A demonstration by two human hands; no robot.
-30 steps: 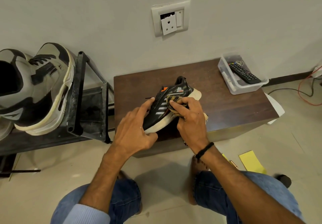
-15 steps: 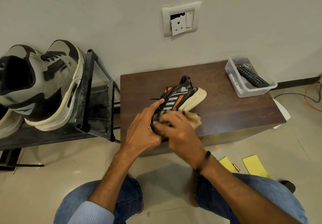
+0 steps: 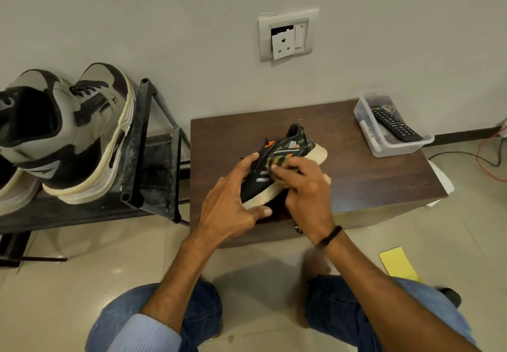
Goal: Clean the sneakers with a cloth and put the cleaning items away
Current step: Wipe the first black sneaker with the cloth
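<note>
We're in the wiping step, w/ the cleaning items not yet put away. The black sneaker [image 3: 288, 147], orange & silver stripes, cream sole, is held tilted over the dark wooden table [image 3: 370, 184] near its front edge, toe toward us at 7 o'clock, heel out at 1 o'clock; whether the heel touches the top we can't tell. Our left hand [image 3: 233, 201] grips the toe end: fingers curled over the lace side, thumb under the sole edge. Our right hand [image 3: 304, 187], at 3 o'clock of the left, has its fingers bent down, pressing a tan cloth [image 3: 327, 180] onto the side of the upper approx at the stripes; only a bit of cloth shows past the hand, rest is hidden. At 2 o'clock of the sneaker, well apart, a clear plastic tub [image 3: 384, 150] sits by the table's far right corner w/ a TV remote [image 3: 395, 126] in it. At 9 o'clock a black metal shoe rack [image 3: 148, 159] carries a grey & black high-top pair [image 3: 82, 137]. Next move, we reckon: run the cloth along the upper toward the heel or down onto the sole rim. That calls for a firm left-hand hold so the shoe doesn't twist, & prob. turning it to reach the far side, which we can't see. The rack pair may be due a wipe too before anything gets stowed; where the cloth belongs we can't tell
</note>
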